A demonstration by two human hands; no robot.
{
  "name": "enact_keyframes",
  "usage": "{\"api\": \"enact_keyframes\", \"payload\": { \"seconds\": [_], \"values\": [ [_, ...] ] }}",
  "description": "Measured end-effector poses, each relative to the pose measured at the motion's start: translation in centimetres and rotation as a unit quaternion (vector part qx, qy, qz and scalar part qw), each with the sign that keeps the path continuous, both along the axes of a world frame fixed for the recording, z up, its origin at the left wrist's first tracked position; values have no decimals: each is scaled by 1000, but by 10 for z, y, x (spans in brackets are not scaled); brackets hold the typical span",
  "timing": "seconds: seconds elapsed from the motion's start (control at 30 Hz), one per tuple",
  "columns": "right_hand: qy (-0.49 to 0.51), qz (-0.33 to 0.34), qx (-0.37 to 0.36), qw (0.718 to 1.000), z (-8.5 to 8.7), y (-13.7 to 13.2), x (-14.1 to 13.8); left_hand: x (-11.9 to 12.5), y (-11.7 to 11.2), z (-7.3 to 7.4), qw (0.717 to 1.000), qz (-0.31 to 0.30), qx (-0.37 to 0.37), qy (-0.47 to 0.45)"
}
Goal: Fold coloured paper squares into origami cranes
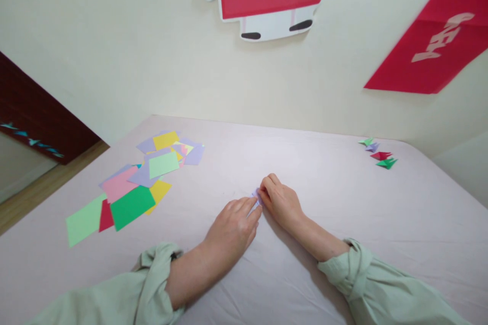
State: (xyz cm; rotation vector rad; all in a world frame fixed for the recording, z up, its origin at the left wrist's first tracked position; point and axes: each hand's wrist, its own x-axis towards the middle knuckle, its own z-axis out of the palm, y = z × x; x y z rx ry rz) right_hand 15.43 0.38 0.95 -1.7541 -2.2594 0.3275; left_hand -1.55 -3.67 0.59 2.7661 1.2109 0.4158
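Between my hands, at the middle of the table, a small piece of folded purple paper [256, 196] shows, mostly covered by fingers. My left hand [235, 221] lies low on the table, its thumb and fingertips closed on the paper's near left side. From the right, my right hand [280, 199] pinches the paper's other edge with curled fingers. The exact shape of the fold is hidden.
Coloured paper sheets [132, 208] lie in a loose pile on the table's left side. Several small folded paper cranes [381, 156] stand in a row at the far right. A pale cloth [312, 162] covers the table, whose back edge meets the wall.
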Motion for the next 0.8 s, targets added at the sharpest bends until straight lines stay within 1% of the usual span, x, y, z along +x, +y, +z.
{"api": "enact_keyframes", "payload": {
  "seconds": [0.07,0.13,0.2,0.27,0.33,0.43,0.53,0.63,0.73,0.8],
  "values": [
    [88,25,-2,996,0,3,8,0,-1,0,1000,6,-1,9],
    [171,36,-1,985,-1,4,16,1,-1,1,1000,11,-1,15],
    [212,44,1,976,0,2,23,1,-2,1,1000,14,1,18],
    [222,70,-3,973,3,-3,25,1,-3,1,1000,17,4,16],
    [197,93,-13,976,7,-10,25,2,-3,0,1000,18,6,12],
    [111,108,-14,988,10,-17,21,3,-3,-1,1000,19,12,7],
    [35,105,8,994,8,-18,16,3,-3,-3,1000,23,15,6],
    [-13,109,33,993,3,-15,14,3,-3,-3,1000,22,10,9],
    [-22,118,42,992,1,-14,15,2,-3,-4,1000,25,3,4],
    [13,122,32,992,1,-14,19,0,-3,-5,1000,26,-1,-3]
  ]
}}
